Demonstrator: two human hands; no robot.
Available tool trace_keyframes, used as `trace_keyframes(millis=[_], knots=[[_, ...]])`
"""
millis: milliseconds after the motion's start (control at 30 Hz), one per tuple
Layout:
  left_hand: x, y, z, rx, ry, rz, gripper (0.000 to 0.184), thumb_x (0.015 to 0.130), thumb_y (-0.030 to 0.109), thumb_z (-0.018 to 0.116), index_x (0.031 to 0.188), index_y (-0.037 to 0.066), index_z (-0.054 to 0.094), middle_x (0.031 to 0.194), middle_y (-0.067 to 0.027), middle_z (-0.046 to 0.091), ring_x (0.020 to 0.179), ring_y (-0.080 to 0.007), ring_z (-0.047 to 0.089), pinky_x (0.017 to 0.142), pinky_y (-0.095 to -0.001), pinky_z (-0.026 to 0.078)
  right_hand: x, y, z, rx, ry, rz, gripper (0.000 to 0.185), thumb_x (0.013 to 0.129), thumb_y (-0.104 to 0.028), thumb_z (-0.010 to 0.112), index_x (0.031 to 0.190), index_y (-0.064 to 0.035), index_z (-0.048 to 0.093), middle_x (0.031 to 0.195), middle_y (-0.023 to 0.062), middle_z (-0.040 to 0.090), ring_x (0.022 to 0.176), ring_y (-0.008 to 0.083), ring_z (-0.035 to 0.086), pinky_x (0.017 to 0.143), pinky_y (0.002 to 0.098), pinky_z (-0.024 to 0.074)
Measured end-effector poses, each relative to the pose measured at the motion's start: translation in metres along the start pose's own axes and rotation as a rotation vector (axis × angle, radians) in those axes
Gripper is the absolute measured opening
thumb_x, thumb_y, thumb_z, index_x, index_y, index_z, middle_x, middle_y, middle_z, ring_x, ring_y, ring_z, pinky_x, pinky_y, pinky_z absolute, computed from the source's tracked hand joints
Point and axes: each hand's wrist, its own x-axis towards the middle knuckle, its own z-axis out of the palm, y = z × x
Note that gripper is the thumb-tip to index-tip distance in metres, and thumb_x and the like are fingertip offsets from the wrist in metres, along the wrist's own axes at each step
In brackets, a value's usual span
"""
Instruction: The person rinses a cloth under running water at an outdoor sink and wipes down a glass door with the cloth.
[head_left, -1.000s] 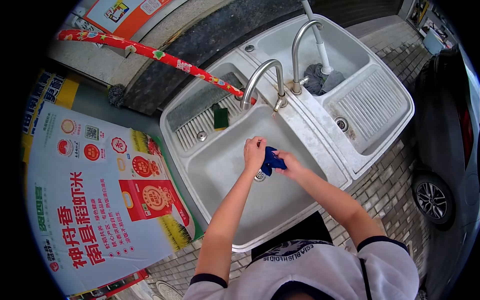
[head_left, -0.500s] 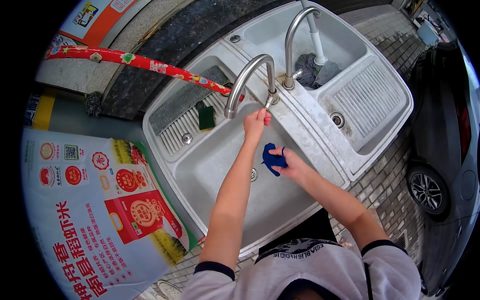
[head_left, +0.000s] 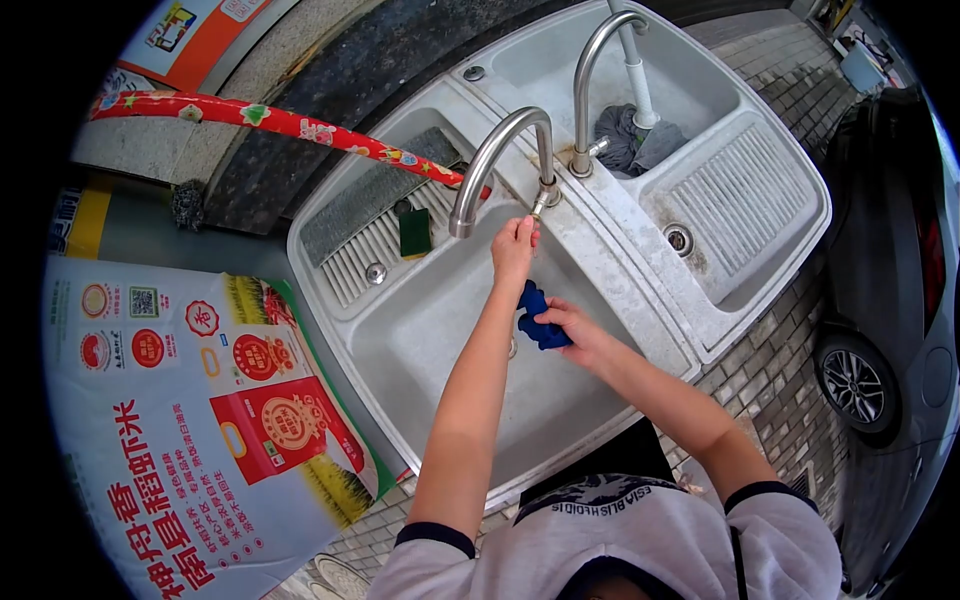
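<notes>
My left hand [head_left: 514, 247] is closed around the short lever handle [head_left: 540, 207] at the base of the near curved metal faucet [head_left: 500, 142]. A crumpled dark blue cloth [head_left: 543, 322] is pinched in my right hand [head_left: 574, 326]. It hangs over the grey-white sink basin [head_left: 420, 310], beside my left forearm. I see no water stream below the faucet's spout. My left forearm partly hides the drain.
A green scouring sponge [head_left: 414, 233] and a grey mat [head_left: 372, 195] lie on the ribbed drainboard. A red patterned pole [head_left: 300, 128] reaches to the sink. The second basin holds a grey mop head [head_left: 635, 140]. A car [head_left: 890, 300] stands at right.
The blue cloth has shifted slightly left and changed shape in my right hand, now partly behind my left forearm. My left hand stays at the faucet lever.
</notes>
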Motion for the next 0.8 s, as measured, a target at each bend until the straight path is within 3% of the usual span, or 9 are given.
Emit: trace_keyframes(millis=[67, 133, 267, 567, 667, 733, 767, 800], knots=[[0.002, -0.005, 0.002, 0.044, -0.006, 0.074, 0.033, 0.09, 0.028, 0.049, 0.079, -0.001, 0.06, 0.068, -0.0053, 0.059, 0.054, -0.0111, 0.051, 0.051, -0.0235, 0.042, 0.001, 0.0, -0.001, -0.006, -0.011, -0.005, 0.023, 0.073, -0.007, 0.06, 0.093, -0.0131, 0.053, 0.082, -0.0015, 0.056, 0.072, 0.0075, 0.055, 0.06, 0.0231, 0.0449], [0.002, -0.007, 0.005, -0.042, 0.04, -0.031, 0.032, 0.089, 0.027, 0.049, 0.079, -0.001, 0.06, 0.066, -0.0046, 0.058, 0.055, -0.0102, 0.05, 0.051, -0.0236, 0.042, 0.0, 0.0, -0.001, -0.01, -0.021, -0.01, 0.022, 0.073, -0.006, 0.06, 0.093, -0.0126, 0.053, 0.081, -0.0016, 0.055, 0.071, 0.0074, 0.054, 0.059, 0.0222, 0.0447], [0.003, -0.01, 0.008, -0.138, 0.05, -0.038, 0.032, 0.089, 0.028, 0.051, 0.078, 0.0, 0.061, 0.066, -0.0048, 0.058, 0.054, -0.0104, 0.051, 0.051, -0.0237, 0.042, 0.0, -0.001, -0.006, -0.039, -0.019, -0.018, 0.021, 0.073, -0.006, 0.06, 0.092, -0.0116, 0.053, 0.081, -0.0023, 0.055, 0.07, 0.0072, 0.054, 0.058, 0.0217, 0.0443], [0.009, -0.018, -0.003, -0.501, -0.047, -0.258, 0.031, 0.085, 0.03, 0.057, 0.08, 0.0, 0.06, 0.067, -0.0063, 0.06, 0.054, -0.0132, 0.054, 0.051, -0.0235, 0.043, 0.008, 0.001, -0.002, -0.137, -0.063, -0.042, 0.019, 0.073, -0.005, 0.058, 0.091, -0.0092, 0.054, 0.082, -0.0006, 0.055, 0.072, 0.007, 0.053, 0.06, 0.0218, 0.0432], [0.001, -0.013, -0.02, -0.614, -0.172, -0.399, 0.035, 0.086, 0.035, 0.055, 0.086, 0.001, 0.061, 0.079, -0.0078, 0.061, 0.063, -0.0154, 0.056, 0.057, -0.0278, 0.045, 0.009, 0.005, 0.013, -0.167, -0.069, -0.053, 0.021, 0.071, -0.004, 0.059, 0.092, -0.0071, 0.055, 0.082, 0.0008, 0.056, 0.073, 0.0081, 0.053, 0.062, 0.0223, 0.0431], [-0.022, 0.005, -0.041, -0.594, -0.245, -0.438, 0.041, 0.087, 0.042, 0.05, 0.102, 0.004, 0.058, 0.096, -0.0075, 0.06, 0.081, -0.0177, 0.056, 0.068, -0.0313, 0.044, 0.014, 0.011, 0.026, -0.186, -0.073, -0.052, 0.023, 0.07, -0.004, 0.059, 0.092, -0.006, 0.055, 0.082, 0.0015, 0.056, 0.073, 0.0089, 0.053, 0.063, 0.0225, 0.0429], [-0.03, 0.001, -0.06, -0.451, -0.229, -0.432, 0.045, 0.089, 0.044, 0.046, 0.119, 0.011, 0.05, 0.106, -0.0044, 0.056, 0.096, -0.016, 0.052, 0.078, -0.0312, 0.041, 0.019, 0.015, 0.031, -0.283, -0.094, -0.08, 0.024, 0.068, -0.003, 0.059, 0.092, -0.0051, 0.055, 0.082, 0.002, 0.056, 0.073, 0.0097, 0.053, 0.064, 0.0226, 0.0428], [-0.034, -0.013, -0.081, -0.456, -0.216, -0.429, 0.045, 0.089, 0.044, 0.046, 0.119, 0.011, 0.05, 0.106, -0.0044, 0.056, 0.096, -0.016, 0.052, 0.078, -0.0312, 0.041, 0.024, 0.017, 0.037, -0.38, -0.117, -0.109, 0.026, 0.067, -0.003, 0.058, 0.093, -0.0043, 0.055, 0.082, 0.0026, 0.056, 0.074, 0.0105, 0.054, 0.065, 0.0227, 0.0428]])
